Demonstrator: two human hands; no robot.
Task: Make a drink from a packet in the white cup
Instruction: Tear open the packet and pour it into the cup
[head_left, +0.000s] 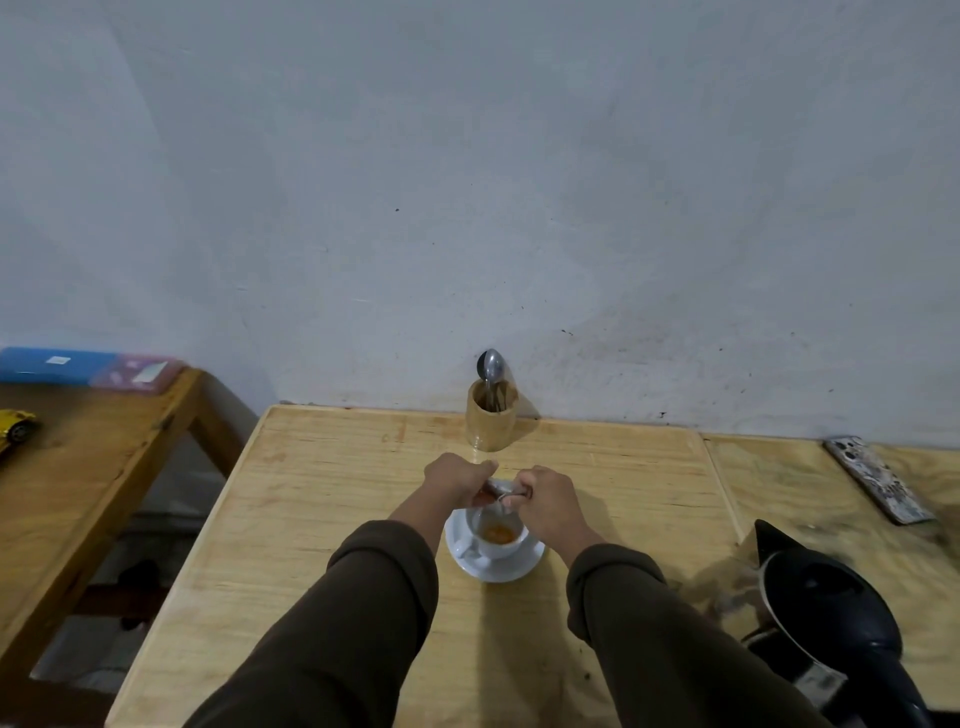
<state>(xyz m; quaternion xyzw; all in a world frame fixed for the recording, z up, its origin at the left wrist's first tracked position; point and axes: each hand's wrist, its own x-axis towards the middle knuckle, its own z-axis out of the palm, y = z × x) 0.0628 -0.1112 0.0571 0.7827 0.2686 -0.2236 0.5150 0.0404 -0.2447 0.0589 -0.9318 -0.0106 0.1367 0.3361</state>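
Observation:
The white cup (500, 546) stands on a white saucer (514, 567) in the middle of the wooden table (322, 519). Orange powder (497, 533) lies at the cup's bottom. Just above the cup's far rim, my left hand (457, 480) and my right hand (545, 501) both pinch a small silvery packet (497, 488), tipped toward the cup. My fingers hide most of the packet.
A wooden holder (491, 421) with a metal spoon (491, 366) stands by the wall behind the cup. A dark kettle (826, 608) sits at the right front, a phone (878, 478) lies far right. A lower wooden bench (78, 467) with a blue box (52, 366) is on the left.

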